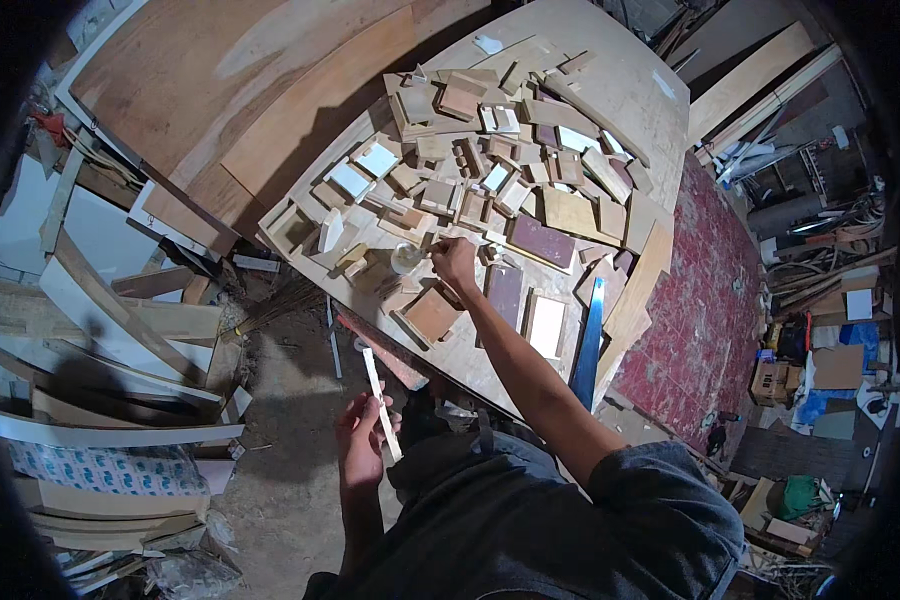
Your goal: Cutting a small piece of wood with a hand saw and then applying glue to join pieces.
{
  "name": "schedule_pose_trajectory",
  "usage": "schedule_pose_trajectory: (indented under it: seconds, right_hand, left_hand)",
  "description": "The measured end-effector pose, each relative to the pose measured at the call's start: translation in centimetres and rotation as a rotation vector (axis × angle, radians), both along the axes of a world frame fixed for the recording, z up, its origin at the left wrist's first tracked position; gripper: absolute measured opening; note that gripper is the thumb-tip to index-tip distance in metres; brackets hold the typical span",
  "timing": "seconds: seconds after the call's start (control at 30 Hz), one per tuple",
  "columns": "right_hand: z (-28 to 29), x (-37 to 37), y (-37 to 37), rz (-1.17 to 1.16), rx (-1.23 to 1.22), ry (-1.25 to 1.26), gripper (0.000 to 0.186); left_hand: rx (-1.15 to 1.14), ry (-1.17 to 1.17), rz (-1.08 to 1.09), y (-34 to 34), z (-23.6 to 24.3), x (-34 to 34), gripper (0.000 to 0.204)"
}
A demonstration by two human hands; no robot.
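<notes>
My left hand (pixel 361 440) is closed around a thin pale strip (pixel 375 385), held upright off the front edge of the table. My right hand (pixel 454 262) reaches over the tabletop, its fingers pinched together beside a small whitish cup (pixel 406 258). Whatever those fingers hold is too small to make out. Just below this hand lies a brown wooden block with raised edges (pixel 432 315). Small wooden blocks and box-like pieces (pixel 457 205) crowd the table beyond it. A flat dark purple board (pixel 541 240) rests to the right of the hand.
A long blue tool, perhaps a saw (pixel 590 335), lies at the table's right side near a white-faced block (pixel 545 326). Large plywood sheets (pixel 170 90) lean at the far left. Curved offcuts (pixel 120 320) pile up on the left. Red flooring (pixel 705 300) shows at right.
</notes>
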State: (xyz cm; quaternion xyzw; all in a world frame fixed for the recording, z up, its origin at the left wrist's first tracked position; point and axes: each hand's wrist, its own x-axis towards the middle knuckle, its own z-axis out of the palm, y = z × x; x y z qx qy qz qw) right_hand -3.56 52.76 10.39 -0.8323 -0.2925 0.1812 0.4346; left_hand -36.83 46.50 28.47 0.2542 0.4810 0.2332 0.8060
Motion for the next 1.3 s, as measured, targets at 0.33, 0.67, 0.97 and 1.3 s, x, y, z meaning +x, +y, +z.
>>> schedule_pose_trajectory:
  seconds: [0.33, 0.67, 0.97, 1.3]
  right_hand:
    - [3.6, 0.1, -4.6, -0.122, -0.048, 0.193, 0.024]
    - [12.9, -1.0, -17.2, -0.099, 0.529, 0.666, 0.019]
    - [22.0, -2.2, -29.8, -0.042, 0.785, 0.644, 0.018]
    - [25.3, -1.9, -39.5, -0.084, 0.916, 0.508, 0.019]
  left_hand:
    - [-0.013, -0.006, -0.039, -1.7, 1.4, 0.9, 0.03]
    - [0.086, -0.158, -0.067, -5.3, 2.4, 4.1, 0.019]
    - [0.094, -0.294, -0.22, -11.5, 6.7, 9.3, 0.025]
    - [0.157, -0.447, -0.42, -18.5, 9.9, 12.6, 0.028]
